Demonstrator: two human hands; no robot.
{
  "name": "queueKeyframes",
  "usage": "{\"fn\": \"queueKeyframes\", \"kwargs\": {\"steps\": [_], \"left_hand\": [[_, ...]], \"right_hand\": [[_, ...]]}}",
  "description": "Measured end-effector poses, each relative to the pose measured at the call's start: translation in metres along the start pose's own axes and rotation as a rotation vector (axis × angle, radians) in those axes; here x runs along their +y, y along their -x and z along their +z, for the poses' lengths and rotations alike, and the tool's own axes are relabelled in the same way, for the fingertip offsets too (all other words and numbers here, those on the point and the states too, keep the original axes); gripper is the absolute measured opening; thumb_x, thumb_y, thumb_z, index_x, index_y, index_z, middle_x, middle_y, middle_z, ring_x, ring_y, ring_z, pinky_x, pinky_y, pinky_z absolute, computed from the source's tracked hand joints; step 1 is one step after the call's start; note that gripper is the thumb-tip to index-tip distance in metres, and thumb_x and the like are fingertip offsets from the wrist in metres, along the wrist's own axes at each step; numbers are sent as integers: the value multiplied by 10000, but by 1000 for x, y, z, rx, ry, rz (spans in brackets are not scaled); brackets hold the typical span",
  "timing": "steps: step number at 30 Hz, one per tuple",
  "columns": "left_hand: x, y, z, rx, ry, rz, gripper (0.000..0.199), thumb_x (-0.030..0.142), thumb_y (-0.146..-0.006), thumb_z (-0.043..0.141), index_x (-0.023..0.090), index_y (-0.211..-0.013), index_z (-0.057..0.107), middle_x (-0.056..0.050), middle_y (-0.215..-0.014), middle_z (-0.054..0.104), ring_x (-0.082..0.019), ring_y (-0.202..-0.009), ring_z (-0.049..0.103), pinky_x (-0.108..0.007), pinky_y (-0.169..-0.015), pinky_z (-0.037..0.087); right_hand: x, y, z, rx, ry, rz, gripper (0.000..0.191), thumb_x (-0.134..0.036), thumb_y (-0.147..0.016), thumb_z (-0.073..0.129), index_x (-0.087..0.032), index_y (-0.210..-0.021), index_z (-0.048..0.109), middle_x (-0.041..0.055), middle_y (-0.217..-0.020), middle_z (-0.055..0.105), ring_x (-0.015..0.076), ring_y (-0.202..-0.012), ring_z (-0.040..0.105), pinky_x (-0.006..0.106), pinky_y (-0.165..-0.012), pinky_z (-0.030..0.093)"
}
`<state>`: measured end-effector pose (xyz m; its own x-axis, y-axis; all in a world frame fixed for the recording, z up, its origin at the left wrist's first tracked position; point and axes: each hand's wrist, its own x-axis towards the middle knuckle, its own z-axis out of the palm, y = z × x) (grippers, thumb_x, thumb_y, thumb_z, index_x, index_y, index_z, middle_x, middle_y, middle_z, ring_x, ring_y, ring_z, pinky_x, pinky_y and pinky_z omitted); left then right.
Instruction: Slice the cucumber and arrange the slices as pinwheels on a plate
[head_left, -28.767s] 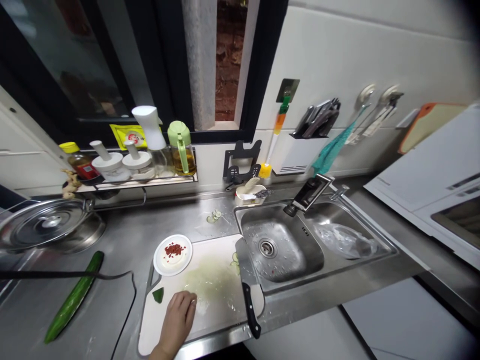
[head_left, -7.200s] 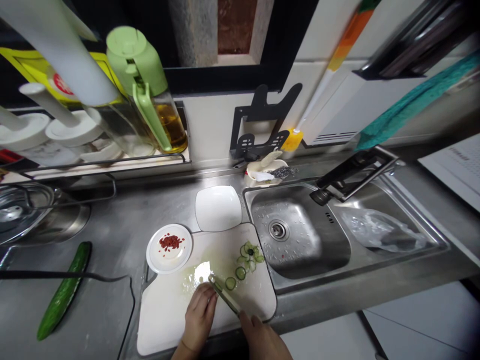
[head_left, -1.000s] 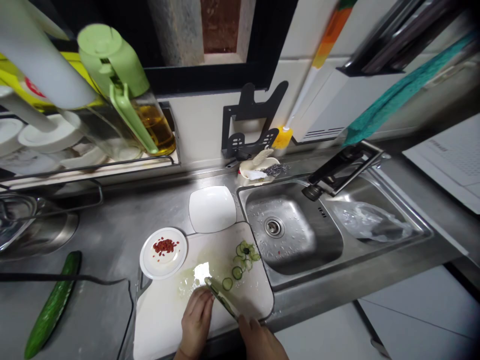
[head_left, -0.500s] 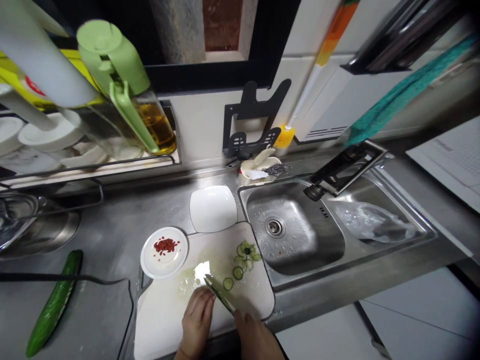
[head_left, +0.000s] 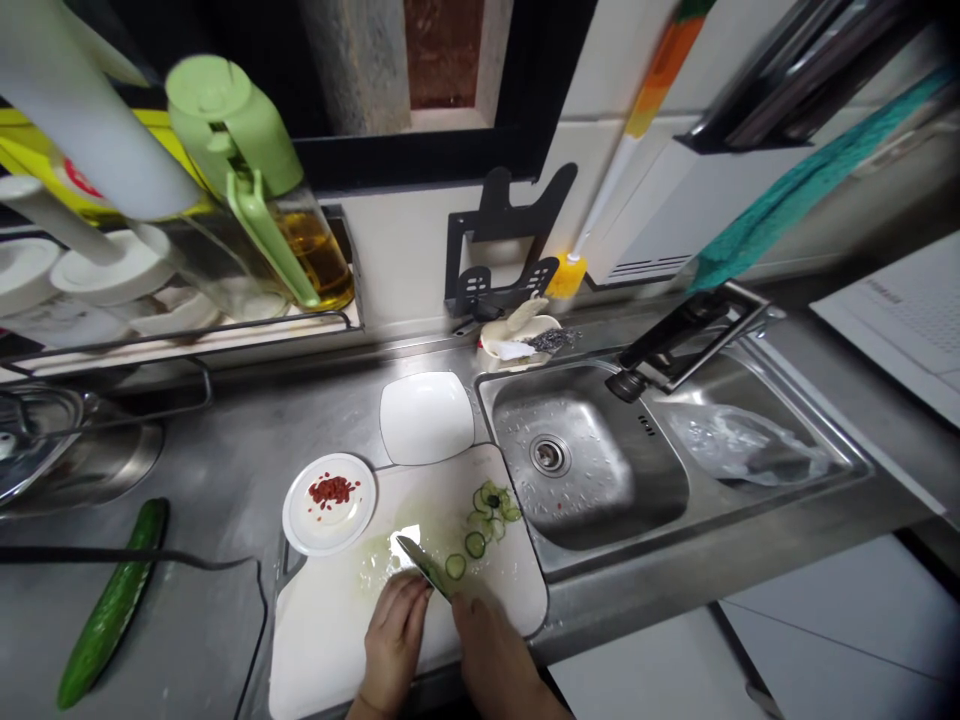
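Steel counter (head_left: pixel 247 430) carries white cutting board (head_left: pixel 315 630) | left hand (head_left: pixel 395 625) curls on it — cannot tell what it grasps | right hand (head_left: pixel 484 640) grasps knife (head_left: pixel 414 555), blade just beside left hand | cucumber slices (head_left: pixel 475 545) lie on board's right part

My cutting board (head_left: pixel 322 630) lies open left of my left hand (head_left: pixel 394 625), so I can slide that way. Ahead, the round plate (head_left: pixel 292 525) and square plate (head_left: pixel 425 418) crowd its far edge. The knife (head_left: pixel 421 564) in my right hand (head_left: pixel 491 650) slants across the middle; cucumber slices (head_left: pixel 493 508) obstruct the right. Further left, a black cord (head_left: pixel 260 610) runs before the whole cucumber (head_left: pixel 112 610).
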<state>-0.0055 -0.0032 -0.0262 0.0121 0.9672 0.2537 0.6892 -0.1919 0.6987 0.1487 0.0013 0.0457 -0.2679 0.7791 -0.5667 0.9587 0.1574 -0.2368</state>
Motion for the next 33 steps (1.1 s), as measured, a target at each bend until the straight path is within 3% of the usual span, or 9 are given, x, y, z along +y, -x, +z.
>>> {"fn": "queueKeyframes", "kwargs": {"steps": [6,16,24,33], "left_hand": [[0,1,-1,8,10,3,194,233,-902,513,209,-952,699,-45,-972,732,-170,-942,682,-314,-898,558],[-5,6,3,-5,-33,1,189,240,-907,516,205,-960,694,-41,-981,733,-170,-956,679,-308,-901,557],[-4,5,2,46,-65,46,170,224,-905,520,199,-930,686,-51,-973,731,-170,-950,683,-300,-891,562],[-6,6,3,55,-45,51,164,215,-898,526,200,-933,686,-47,-974,730,-164,-938,685,-292,-900,560]], "right_hand": [[14,5,-6,30,-60,39,544,30,-773,342,-173,-1214,588,105,-992,689,242,-895,645,332,-791,489],[16,33,-37,-139,-116,99,568,51,-768,337,-178,-1236,565,110,-1014,696,259,-908,681,309,-719,509],[17,42,-37,-162,-53,87,569,48,-748,367,-206,-1214,572,103,-979,702,241,-828,695,267,-625,464],[18,43,-38,-205,-82,81,533,26,-736,378,-200,-1177,574,105,-1002,699,248,-840,696,275,-623,458]]}}
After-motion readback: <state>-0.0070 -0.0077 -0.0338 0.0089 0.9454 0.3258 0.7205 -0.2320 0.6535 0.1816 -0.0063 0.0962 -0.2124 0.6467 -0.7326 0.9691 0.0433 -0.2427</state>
